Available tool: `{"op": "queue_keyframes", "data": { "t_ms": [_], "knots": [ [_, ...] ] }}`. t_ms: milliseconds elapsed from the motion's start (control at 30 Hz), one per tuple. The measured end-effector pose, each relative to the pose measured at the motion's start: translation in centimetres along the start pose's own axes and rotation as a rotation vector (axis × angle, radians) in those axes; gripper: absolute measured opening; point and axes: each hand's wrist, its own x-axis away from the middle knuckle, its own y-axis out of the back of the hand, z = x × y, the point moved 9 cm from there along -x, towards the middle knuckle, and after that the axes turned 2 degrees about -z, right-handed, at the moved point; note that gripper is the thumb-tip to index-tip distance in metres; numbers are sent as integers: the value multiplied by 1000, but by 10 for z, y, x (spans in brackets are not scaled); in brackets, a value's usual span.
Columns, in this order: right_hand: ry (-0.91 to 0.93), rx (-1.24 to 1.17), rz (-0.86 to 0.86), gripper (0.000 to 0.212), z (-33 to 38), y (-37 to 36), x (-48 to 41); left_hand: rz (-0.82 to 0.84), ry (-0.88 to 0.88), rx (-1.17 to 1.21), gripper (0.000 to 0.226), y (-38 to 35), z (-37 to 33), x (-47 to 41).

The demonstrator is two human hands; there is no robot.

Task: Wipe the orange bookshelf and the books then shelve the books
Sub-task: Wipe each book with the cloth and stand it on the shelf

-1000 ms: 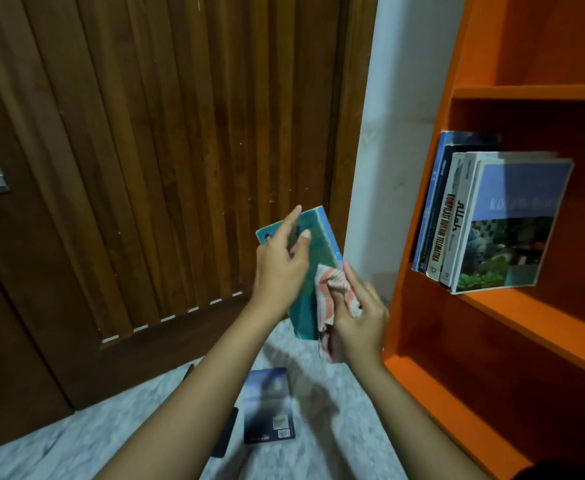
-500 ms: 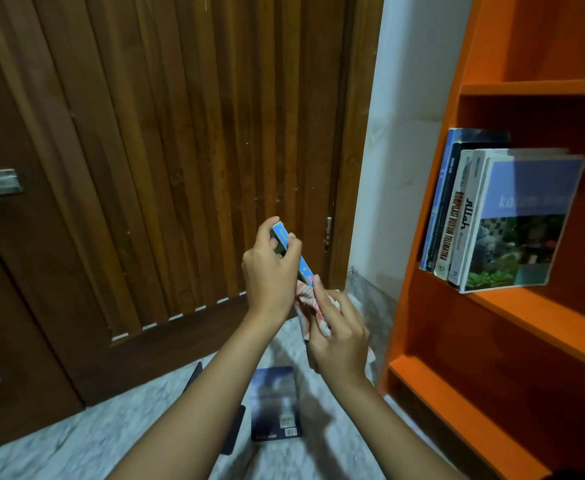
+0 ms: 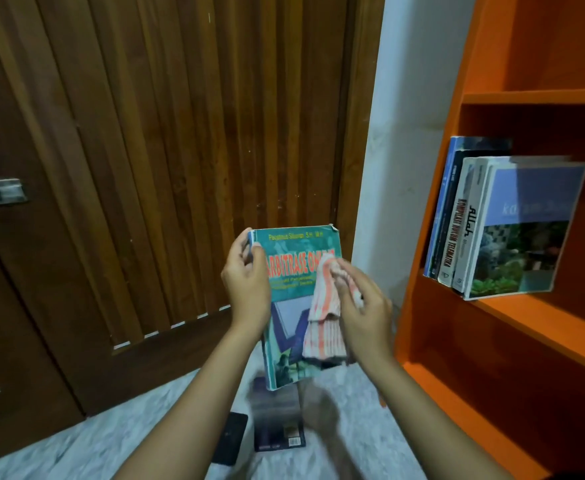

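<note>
Teal book [image 3: 296, 271] titled "ARBITRASE", held upright before the wooden door [image 3: 180, 133], spine gripped by the left hand [image 3: 246, 285], striped cloth [image 3: 324, 320] pressed on its cover by the clenched right hand [image 3: 364, 306], orange bookshelf [image 3: 526, 98] at right, shelved books [image 3: 492, 223] with spines marked "Allah" and "KOMPILASI HUKUM", dark book [image 3: 279, 424] lying on the near floor.

Two bare forearms reach in from the near edge, ending in the left hand [image 3: 247, 289] and the right hand [image 3: 365, 311]. No sleeves, gloves or wristbands cover either arm up to where the picture cuts them off. The fingers [image 3: 241, 242] show short, plain nails, and no rings or watch can be seen.
</note>
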Motion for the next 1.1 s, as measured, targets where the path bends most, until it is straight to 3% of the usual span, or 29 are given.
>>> {"op": "queue_keyframes", "data": {
  "t_ms": [200, 333, 400, 433, 533, 567, 667, 733, 800, 900, 933, 1000, 1100],
  "knots": [
    [285, 96, 52, 31, 68, -28, -31, 163, 17, 66, 34, -26, -5, 14],
    [-42, 29, -205, 27, 20, 17, -69, 146, -4, 157, 33, -24, -16, 5],
    [-125, 7, -244, 21, 10, 19, -62, 128, -14, 157, 32, -25, -17, 3],
    [-79, -18, -195, 20, 18, 9, -52, 118, -18, 148, 31, -27, -18, 2],
    [280, 62, 82, 27, 50, -30, -7, 75, 3, 146, 29, -26, -12, -3],
    [290, 73, 101, 33, 42, -30, -3, 63, 21, 157, 28, -24, -9, -5],
    [-85, 79, -97, 34, -14, 7, -23, 26, 43, 169, 26, -13, -2, -9],
    [-192, 106, -155, 27, -32, 14, -17, 1, 49, 187, 26, -10, 0, -10],
    [-19, 65, -58, 27, -5, -6, 5, -45, 58, 195, 26, -10, 1, -11],
    [403, 117, 212, 34, 36, -36, 58, -133, 86, 240, 27, -3, 3, -13],
    [452, 152, 245, 33, 32, -36, 68, -154, 104, 259, 27, 2, 5, -14],
    [422, 204, 199, 34, 13, -21, 70, -178, 138, 306, 24, 11, 7, -15],
    [224, 203, 104, 26, -17, 6, 53, -125, 145, 319, 24, 7, 3, -13]
  ]
}}
